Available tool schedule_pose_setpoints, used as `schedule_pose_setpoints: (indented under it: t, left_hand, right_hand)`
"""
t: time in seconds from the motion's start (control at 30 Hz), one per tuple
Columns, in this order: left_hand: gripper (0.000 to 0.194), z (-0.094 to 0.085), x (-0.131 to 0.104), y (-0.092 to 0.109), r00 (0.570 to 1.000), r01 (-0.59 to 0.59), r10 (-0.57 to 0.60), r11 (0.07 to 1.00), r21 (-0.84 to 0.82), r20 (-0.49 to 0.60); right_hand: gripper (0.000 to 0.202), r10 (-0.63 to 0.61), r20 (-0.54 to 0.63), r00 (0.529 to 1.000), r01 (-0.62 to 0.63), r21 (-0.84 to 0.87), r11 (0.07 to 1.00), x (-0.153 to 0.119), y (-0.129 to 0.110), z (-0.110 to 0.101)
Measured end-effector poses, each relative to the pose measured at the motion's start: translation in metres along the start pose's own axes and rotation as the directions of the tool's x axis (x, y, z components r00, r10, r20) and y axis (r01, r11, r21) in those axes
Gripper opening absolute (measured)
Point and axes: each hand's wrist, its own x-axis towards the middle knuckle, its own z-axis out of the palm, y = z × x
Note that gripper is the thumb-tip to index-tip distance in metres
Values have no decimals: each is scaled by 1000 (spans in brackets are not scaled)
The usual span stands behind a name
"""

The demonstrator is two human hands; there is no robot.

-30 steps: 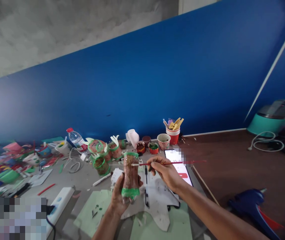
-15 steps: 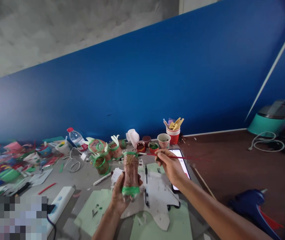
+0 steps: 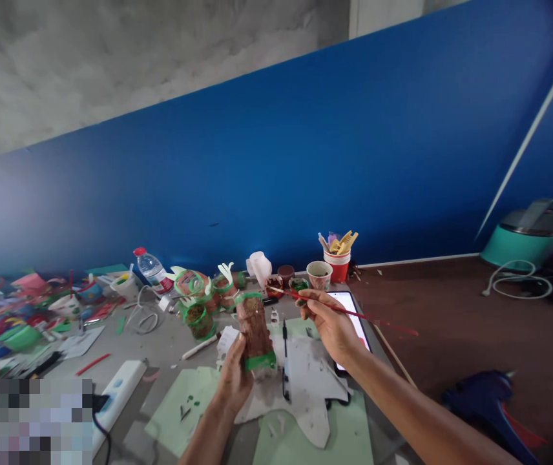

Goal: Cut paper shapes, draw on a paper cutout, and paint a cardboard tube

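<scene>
My left hand (image 3: 236,376) is wrapped round a cut plastic bottle (image 3: 256,329), painted brown with green bands at its top and bottom. The bottle leans a little to the left above the table. Pinched in my right hand (image 3: 327,323) is a red-handled paintbrush (image 3: 349,312), its tip pointing left. That tip is near a small cup of dark red paint (image 3: 275,286), apart from the bottle; whether it touches the cup I cannot tell. Beside this cup stand a green paint cup (image 3: 298,285) and a paper cup (image 3: 320,276).
A phone (image 3: 349,307) lies under my right hand. Similar painted bottle pieces (image 3: 199,320) and a water bottle (image 3: 152,268) stand at the back left. A pen (image 3: 285,349) rests on white cut sheet (image 3: 305,381). A blue glue gun (image 3: 480,394) lies right, a power strip (image 3: 119,400) left.
The bottle has tilted, its top going left and its base right. The paintbrush tip has moved slightly up and left, towards the dark red paint cup.
</scene>
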Motion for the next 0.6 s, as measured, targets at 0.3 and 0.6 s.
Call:
schedule_pose_setpoints:
  t: [0.3, 0.6]
  left_hand:
    - [35, 1, 2, -4, 982, -165, 161, 986, 37, 94]
    - [38, 3, 3, 0, 981, -165, 162, 986, 27, 104]
  right_hand:
    - [15, -8, 60, 998, 9, -12, 1000, -8, -5, 10]
    - [16, 16, 64, 998, -22, 105, 994, -10, -8, 10]
